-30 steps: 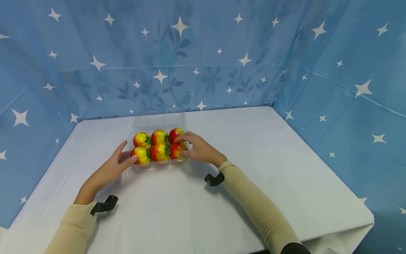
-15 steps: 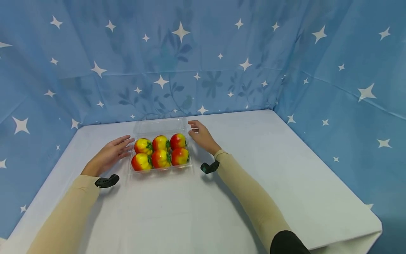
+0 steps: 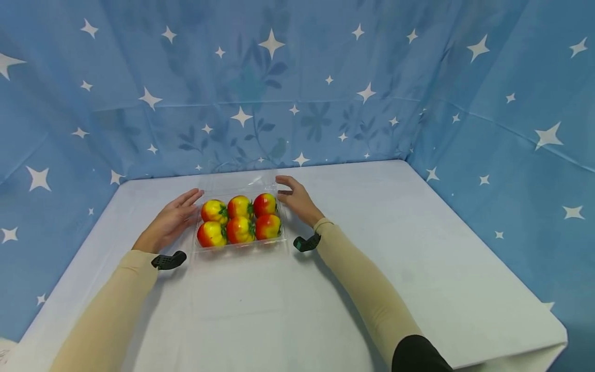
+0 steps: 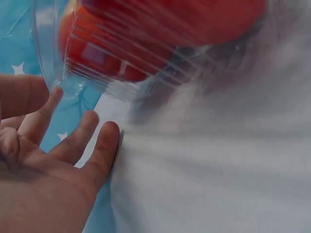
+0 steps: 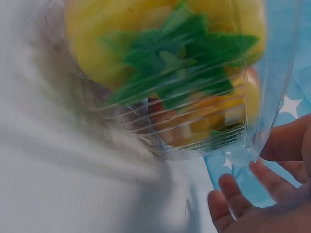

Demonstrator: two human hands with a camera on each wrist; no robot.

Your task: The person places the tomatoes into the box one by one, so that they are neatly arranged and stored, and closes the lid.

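A clear plastic clamshell box (image 3: pixel 239 245) holds several red-and-yellow fruits (image 3: pixel 240 229) in two rows, with green leafy tops. Its transparent lid (image 3: pixel 232 182) is folded back at the far side. At the box's far left corner is my left hand (image 3: pixel 173 217); in the left wrist view its thumb and a fingertip pinch the rim, the other fingers spread. My right hand (image 3: pixel 297 200) is at the far right corner, thumb and fingertip meeting at the rim in the right wrist view. Ribbed plastic walls cover part of the fruits (image 5: pixel 165 53) there.
The box stands on a white cloth-covered table (image 3: pixel 353 248), toward its back left. Blue curtains (image 3: pixel 316 62) with white stars hang behind and at the sides. A dark wrist mount (image 3: pixel 169 260) sits on the left wrist and another mount (image 3: pixel 307 243) on the right.
My right hand has left the fruits and moved back to the box's far right corner. My left hand has gone from the near left corner to the far left one.
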